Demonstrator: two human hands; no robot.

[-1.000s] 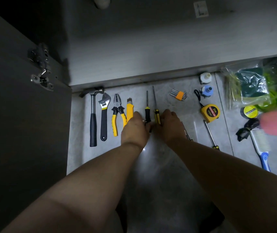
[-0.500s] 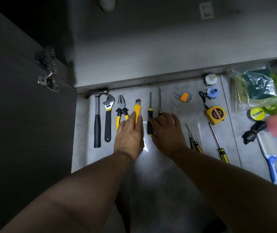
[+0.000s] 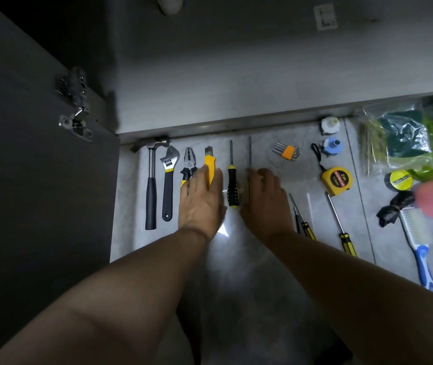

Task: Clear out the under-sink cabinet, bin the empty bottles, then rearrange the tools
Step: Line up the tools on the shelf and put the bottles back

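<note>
Now both hands lie flat, fingers spread, on the floor: left hand (image 3: 202, 198) over the yellow utility knife (image 3: 209, 162), right hand (image 3: 265, 198) beside the black-handled screwdriver (image 3: 232, 188), near the cabinet's front edge.

My arms: bare from the bottom edge of view up to the wrists, no sleeves showing, entering at about 7 and 5 o'clock.
My left hand (image 3: 201, 198): bare, no glove, no ring that I can make out.
My right hand (image 3: 265, 200): bare as well, no glove, no ring visible.
My wrists: no watch, no band, no bracelet on either.
My nails: too dim and small to tell anything of them.
My forearms: plain, no marks or tattoos visible in this low light.
</note>
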